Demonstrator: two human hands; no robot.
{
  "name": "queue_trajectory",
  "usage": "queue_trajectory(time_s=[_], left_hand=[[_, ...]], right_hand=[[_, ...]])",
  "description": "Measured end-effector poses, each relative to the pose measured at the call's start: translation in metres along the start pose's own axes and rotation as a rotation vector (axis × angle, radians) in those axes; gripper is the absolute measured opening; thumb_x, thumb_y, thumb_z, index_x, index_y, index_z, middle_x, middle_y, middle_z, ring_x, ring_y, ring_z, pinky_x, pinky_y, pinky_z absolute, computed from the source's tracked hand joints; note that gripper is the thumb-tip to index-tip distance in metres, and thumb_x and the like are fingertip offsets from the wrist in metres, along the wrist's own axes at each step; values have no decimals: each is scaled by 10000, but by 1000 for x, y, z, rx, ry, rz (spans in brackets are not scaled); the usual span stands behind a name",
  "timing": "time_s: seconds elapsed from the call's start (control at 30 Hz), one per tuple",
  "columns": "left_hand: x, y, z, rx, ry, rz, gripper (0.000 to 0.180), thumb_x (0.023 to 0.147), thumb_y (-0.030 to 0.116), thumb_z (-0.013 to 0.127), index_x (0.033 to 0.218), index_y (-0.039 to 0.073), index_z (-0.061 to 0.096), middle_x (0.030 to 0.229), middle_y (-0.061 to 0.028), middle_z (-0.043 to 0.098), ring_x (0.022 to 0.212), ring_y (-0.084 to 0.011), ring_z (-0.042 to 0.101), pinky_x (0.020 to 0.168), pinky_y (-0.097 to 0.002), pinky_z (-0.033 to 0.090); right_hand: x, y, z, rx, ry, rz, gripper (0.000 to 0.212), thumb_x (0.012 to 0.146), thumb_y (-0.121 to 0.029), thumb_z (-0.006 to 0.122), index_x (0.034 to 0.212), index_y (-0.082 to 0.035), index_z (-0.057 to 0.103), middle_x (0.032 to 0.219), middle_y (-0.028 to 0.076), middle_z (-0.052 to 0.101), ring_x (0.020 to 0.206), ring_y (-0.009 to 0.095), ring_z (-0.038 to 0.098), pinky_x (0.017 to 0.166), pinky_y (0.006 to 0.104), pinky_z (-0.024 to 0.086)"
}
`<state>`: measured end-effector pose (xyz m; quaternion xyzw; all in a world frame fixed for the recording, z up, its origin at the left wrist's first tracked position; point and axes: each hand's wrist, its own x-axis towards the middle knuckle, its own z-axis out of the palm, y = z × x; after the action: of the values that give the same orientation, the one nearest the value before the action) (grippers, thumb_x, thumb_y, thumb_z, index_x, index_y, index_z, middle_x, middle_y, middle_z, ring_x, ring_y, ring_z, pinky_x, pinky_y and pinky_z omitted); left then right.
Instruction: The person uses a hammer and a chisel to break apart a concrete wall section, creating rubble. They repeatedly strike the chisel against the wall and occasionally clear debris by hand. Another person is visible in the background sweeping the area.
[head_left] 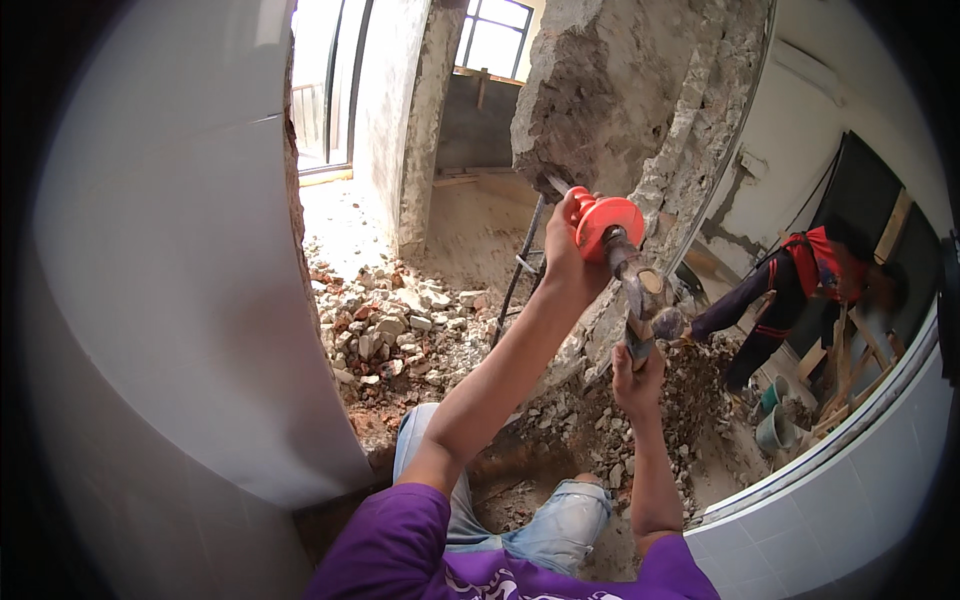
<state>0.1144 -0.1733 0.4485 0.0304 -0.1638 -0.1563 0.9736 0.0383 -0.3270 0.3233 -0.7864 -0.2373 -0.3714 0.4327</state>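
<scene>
My left hand (568, 248) is closed around the grip of a chisel with a round orange-red hand guard (610, 226). The chisel's metal tip (556, 184) points up and left, at the lower edge of a broken masonry wall (610, 110); whether it touches cannot be made out. In my right hand (638, 380), lower down, is the handle of a hammer (650, 282). The hammer's head is right by the struck end of the chisel, just beyond the guard. From this angle I cannot tell whether the two metals touch.
Broken brick and plaster rubble (390, 325) covers the floor ahead. Beside my left arm a dark pipe (522, 262) rises. A smooth pale wall (200, 280) stands close at left. At right, another person (810, 275) bends over near timber pieces and buckets (774, 430).
</scene>
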Motion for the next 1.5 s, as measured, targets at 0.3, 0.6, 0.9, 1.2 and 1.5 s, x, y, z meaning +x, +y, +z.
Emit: queue_trajectory(time_s=[0.3, 0.6, 0.9, 1.2, 1.5], left_hand=[[15, -6, -6, -170, -64, 5, 142, 917, 249, 462, 884, 116, 501, 808, -17, 567, 777, -160, 577, 749, -332, 501], [11, -11, 0, -151, 5, 17, 139, 916, 265, 455, 918, 132, 494, 840, -14, 566, 807, -169, 576, 765, -370, 499], [14, -8, 0, -140, 1, 52, 146, 923, 263, 450, 905, 125, 493, 833, -23, 549, 788, -173, 567, 767, -370, 500], [28, -8, -11, -138, 35, 70, 191, 934, 267, 405, 876, 111, 501, 813, -29, 551, 765, -174, 564, 739, -356, 494], [44, 25, -133, -59, 101, 149, 217, 943, 219, 335, 778, 126, 440, 718, -26, 524, 687, -175, 546, 701, -353, 493]], right_hand=[[25, -102, -57, 275, 619, -612, 610, 852, -688, 324, 888, -87, 424, 603, 33, 466, 474, 130, 473, 432, 248, 399], [-1, 5, -2, 307, -21, 224, 275, 889, -230, 588, 702, -55, 490, 595, -3, 504, 477, 87, 484, 443, 238, 378], [29, -112, -75, 255, 708, -437, 615, 836, -704, 340, 851, -93, 415, 586, 51, 434, 449, 135, 454, 446, 286, 435], [9, 16, -9, -28, -3, 36, 313, 912, -268, 557, 681, -68, 489, 537, -40, 448, 473, 75, 452, 446, 228, 367], [-8, -30, -13, 376, 234, -37, 396, 889, -463, 528, 871, -81, 427, 632, 15, 455, 508, 80, 429, 440, 226, 365]])
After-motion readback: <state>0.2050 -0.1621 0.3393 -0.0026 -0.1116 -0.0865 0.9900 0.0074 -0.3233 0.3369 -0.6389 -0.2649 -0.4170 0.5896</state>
